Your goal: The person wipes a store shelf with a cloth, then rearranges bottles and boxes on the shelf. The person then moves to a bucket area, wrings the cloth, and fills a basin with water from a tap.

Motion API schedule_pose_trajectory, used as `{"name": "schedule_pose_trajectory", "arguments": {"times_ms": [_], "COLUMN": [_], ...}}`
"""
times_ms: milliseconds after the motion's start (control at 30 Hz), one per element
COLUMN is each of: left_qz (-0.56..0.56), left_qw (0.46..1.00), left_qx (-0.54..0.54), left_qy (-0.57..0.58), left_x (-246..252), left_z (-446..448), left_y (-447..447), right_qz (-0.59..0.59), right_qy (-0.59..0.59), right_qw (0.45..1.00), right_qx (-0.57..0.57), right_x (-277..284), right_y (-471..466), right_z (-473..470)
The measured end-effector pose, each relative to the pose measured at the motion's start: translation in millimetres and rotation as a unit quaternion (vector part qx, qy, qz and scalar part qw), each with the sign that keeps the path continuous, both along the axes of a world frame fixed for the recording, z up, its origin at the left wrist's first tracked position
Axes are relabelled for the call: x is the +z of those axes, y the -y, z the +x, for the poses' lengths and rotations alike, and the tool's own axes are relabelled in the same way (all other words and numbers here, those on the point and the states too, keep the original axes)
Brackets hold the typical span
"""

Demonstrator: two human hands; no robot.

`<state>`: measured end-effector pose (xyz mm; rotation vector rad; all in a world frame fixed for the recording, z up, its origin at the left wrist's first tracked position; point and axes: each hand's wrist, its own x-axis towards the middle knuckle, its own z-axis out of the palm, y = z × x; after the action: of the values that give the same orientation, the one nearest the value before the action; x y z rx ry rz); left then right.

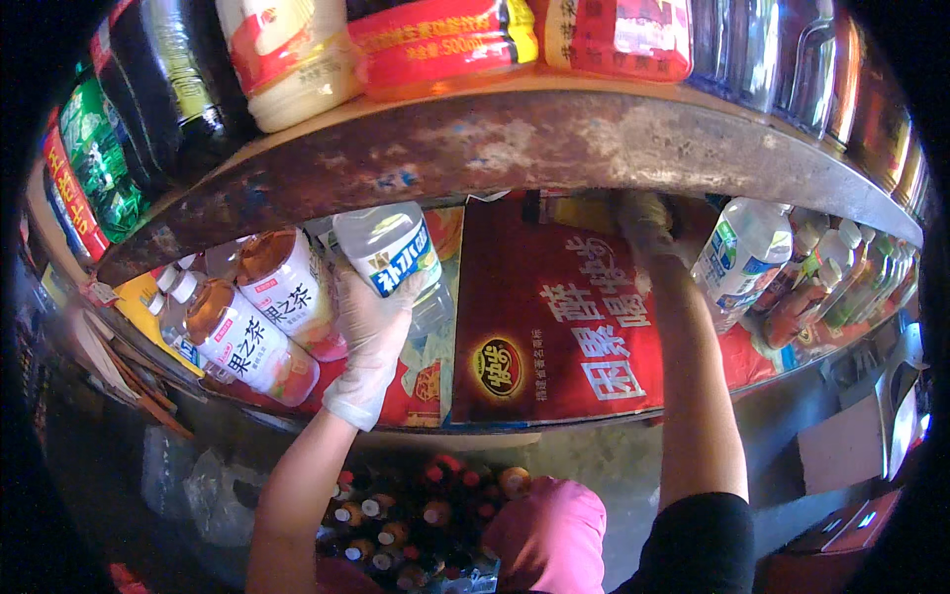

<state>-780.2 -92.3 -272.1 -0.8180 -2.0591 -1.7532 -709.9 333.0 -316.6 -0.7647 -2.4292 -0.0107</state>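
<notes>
My left hand (pixel 375 312), in a pale translucent glove, grips a clear plastic drink bottle (pixel 386 241) with a blue and white label, on the left of the lower shelf. To its left, two fruit tea bottles (pixel 245 349) with amber contents and white labels lean on the shelf. My right hand (pixel 647 223), also gloved, reaches deep under the upper shelf board; its fingers are in shadow, and what they touch cannot be made out. Below and between my arms lies a flat red cardboard sheet (pixel 549 319) with printed characters. Right of my right hand stands another clear labelled bottle (pixel 744 252).
The worn edge of the upper shelf (pixel 519 141) crosses above my hands, with large drink bottles (pixel 445 48) on it. More small bottles (pixel 824 282) fill the lower shelf's right side. Below, many capped bottles (pixel 393 531) stand by my pink-clothed leg (pixel 553 534).
</notes>
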Motion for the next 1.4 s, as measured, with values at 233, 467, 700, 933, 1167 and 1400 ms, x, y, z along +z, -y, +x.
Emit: {"name": "schedule_pose_trajectory", "arguments": {"times_ms": [233,467,700,933,1167,1400], "left_qz": [-0.088,-0.044,-0.115,-0.075,-0.115,0.012], "left_qw": [0.992,0.993,0.979,0.987,0.923,0.924], "left_qx": [0.095,0.106,0.167,0.05,-0.356,-0.372], "left_qy": [-0.013,-0.017,0.001,-0.134,0.09,0.084], "left_x": [6,14,5,1,61,38], "left_z": [-28,-54,-62,35,176,208], "left_y": [-40,-68,-74,-76,-215,-269], "right_qz": [-0.153,-0.07,-0.176,-0.013,-0.425,-0.515], "right_qy": [0.152,0.183,0.045,0.16,-0.101,0.462], "right_qw": [0.97,0.978,0.961,0.985,0.831,0.636], "right_qx": [-0.112,0.067,-0.208,0.058,0.345,0.342], "right_x": [26,14,6,-14,-20,0], "right_y": [43,92,-1,100,203,152], "right_z": [-24,-91,12,57,151,138]}}
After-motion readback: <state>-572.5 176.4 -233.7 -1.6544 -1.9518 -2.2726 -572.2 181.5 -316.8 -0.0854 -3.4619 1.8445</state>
